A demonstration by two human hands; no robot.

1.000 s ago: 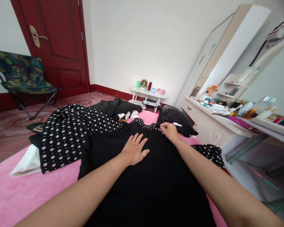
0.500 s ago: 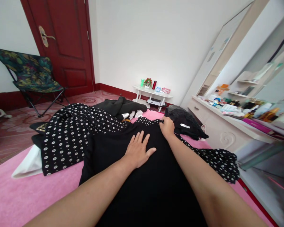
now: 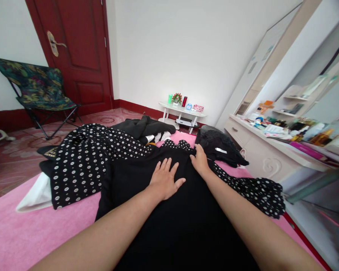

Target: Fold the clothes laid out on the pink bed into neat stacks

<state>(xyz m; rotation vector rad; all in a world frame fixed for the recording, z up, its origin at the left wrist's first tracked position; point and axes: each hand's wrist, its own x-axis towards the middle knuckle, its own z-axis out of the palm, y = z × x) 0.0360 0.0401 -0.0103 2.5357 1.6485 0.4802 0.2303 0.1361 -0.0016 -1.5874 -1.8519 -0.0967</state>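
A black garment with white-dotted black sleeves is spread over the pink bed cover. One dotted sleeve reaches out to the left, and the other dotted sleeve to the right. My left hand lies flat on the middle of the black cloth, fingers spread. By the garment's far edge, my right hand rests on the cloth with thumb and fingers apart. Just beyond the hands shows a dotted collar part.
Dark clothes lie behind the garment, and a black folded garment with a white label lies at the right. A cluttered dresser borders the right side. Beyond stand a small white table and a folding chair.
My right hand has loosened its pinch on the cloth near the collar, its fingers now apart. My left hand stays flat in the same place.
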